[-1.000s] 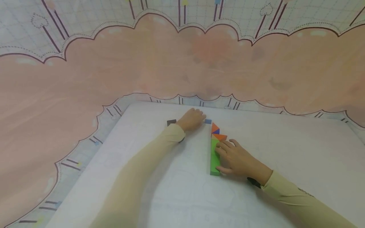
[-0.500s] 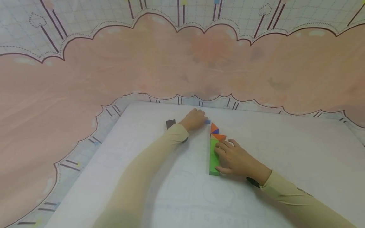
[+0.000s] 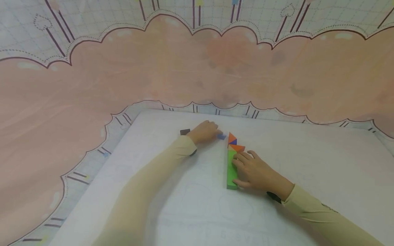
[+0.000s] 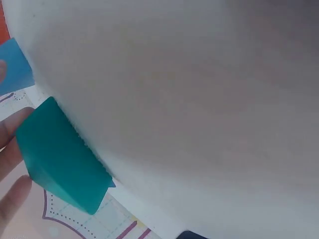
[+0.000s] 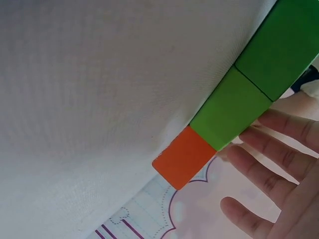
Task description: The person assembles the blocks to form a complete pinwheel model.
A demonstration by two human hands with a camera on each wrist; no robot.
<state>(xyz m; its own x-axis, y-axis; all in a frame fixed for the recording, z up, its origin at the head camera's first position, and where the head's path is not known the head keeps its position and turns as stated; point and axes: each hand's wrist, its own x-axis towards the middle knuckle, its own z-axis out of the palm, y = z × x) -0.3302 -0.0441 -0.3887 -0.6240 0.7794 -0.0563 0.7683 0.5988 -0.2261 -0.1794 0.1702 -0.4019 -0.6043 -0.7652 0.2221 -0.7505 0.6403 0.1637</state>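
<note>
In the head view my left hand (image 3: 204,132) reaches toward the far side of the table. It pinches a small blue block (image 3: 221,137), which is tilted; in the left wrist view a fingertip lies on the blue block (image 4: 15,69). Beside its other fingers is a teal block (image 4: 65,154) with slanted sides. My right hand (image 3: 253,171) rests against the right side of a green row (image 3: 231,171), fingers loosely spread. The right wrist view shows light green (image 5: 232,109) and dark green (image 5: 279,50) blocks end to end, then an orange block (image 5: 184,157).
Beyond the green row are an orange triangle (image 3: 238,148), a purple-blue triangle (image 3: 234,142) and another orange triangle (image 3: 232,137). A dark block (image 3: 185,132) sits by my left wrist. A patterned pink cloth (image 3: 197,68) rises behind the white table (image 3: 307,164).
My left hand has drawn back slightly toward me and to the left. The blue block has come with it and turned at an angle. My right hand and the green row stay put.
</note>
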